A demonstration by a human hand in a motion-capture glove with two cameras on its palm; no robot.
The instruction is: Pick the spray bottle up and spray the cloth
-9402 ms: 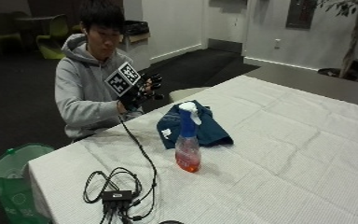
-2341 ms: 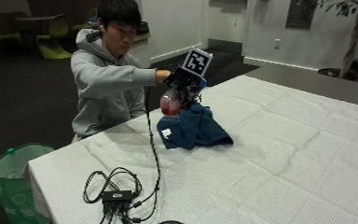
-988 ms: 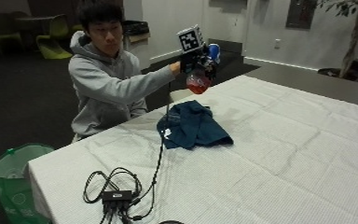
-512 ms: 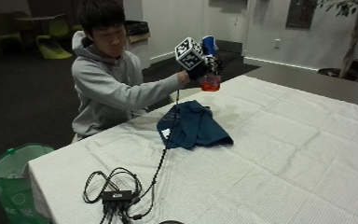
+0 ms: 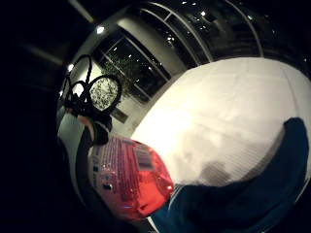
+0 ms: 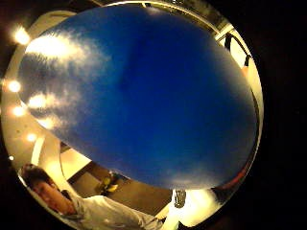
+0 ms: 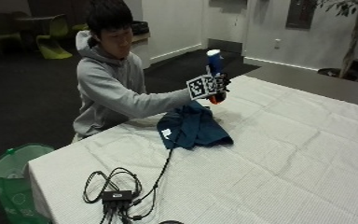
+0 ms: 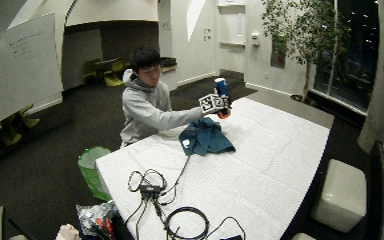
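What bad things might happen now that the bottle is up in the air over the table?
The right hand holds the spray bottle raised beyond the far edge of the blue cloth, not right above it, so the spray may wet the white tablecloth instead. The bottle could also slip and fall onto the table. I cannot tell which way the nozzle faces, so the spray might miss.

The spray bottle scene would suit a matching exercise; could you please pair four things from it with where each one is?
Things:
1. spray bottle
2. cloth
3. green bin
4. black cable box

Places:
A. on the floor beside the table
B. crumpled on the tablecloth, in front of the person
C. held up above the table in the gloved hand
D. at the table's near corner

Pairs: 1-C, 2-B, 3-A, 4-D
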